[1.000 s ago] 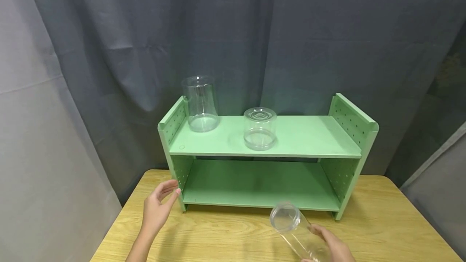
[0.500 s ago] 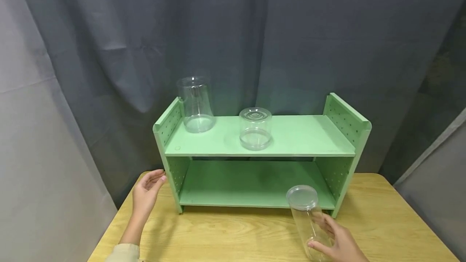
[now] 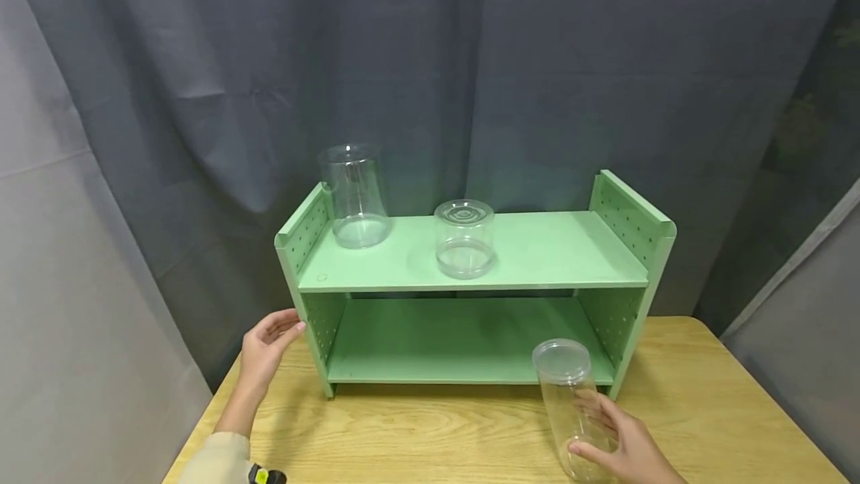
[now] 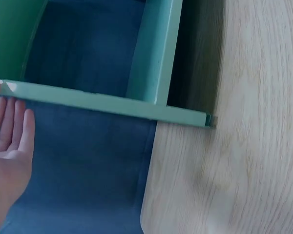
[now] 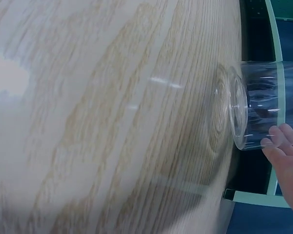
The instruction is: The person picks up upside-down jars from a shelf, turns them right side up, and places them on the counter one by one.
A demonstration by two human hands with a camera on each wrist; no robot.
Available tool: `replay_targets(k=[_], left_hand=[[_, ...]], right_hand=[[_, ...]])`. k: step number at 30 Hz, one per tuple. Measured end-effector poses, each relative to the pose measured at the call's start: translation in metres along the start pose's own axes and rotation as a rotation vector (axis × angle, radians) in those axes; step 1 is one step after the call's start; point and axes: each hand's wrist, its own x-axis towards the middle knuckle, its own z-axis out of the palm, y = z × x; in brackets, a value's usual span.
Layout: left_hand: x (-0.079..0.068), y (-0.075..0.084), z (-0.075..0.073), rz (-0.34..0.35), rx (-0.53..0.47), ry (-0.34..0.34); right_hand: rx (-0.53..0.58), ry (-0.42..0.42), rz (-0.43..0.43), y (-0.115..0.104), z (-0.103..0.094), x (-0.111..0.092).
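In the head view my right hand holds a tall clear plastic jar, thumb on the near side and fingers round the right side. The jar stands nearly upright, slightly tilted, before the shelf's right half. In the right wrist view its lower end looks just above the table. My left hand is at the left side panel of the green two-tier shelf; fingers look fairly straight along the panel's outer face, thumb by its front edge. On the top tier are a tall clear jar and a short clear jar, base up.
The shelf's lower tier lies behind the held jar. A wooden table with rounded back corners bears the shelf. Dark grey curtain hangs close behind, with pale cloth at the left.
My right hand has turned the jar from strongly tilted to nearly upright and moved it rightward. My left hand has moved left to the shelf's side panel. The view has shifted slightly.
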Motion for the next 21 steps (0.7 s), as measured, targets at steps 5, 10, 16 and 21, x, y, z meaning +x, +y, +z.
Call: replay_targets(k=[5,10,16,21], left_hand=[[0.004,-0.003,-0.007,0.015,0.014,-0.034],[0.009,-0.004,-0.01,0.028,-0.006,-0.059],[0.013,-0.006,-0.011,0.031,-0.027,-0.078],[0.012,-0.007,-0.009,0.03,-0.044,-0.075]], right_hand=[[0.036,-0.015,-0.01,0.002,-0.001,-0.001],[-0.013,0.012,-0.02,0.003,-0.003,-0.001],[-0.084,0.04,0.015,0.009,-0.007,-0.004],[-0.075,0.059,-0.037,0.012,-0.008,-0.006]])
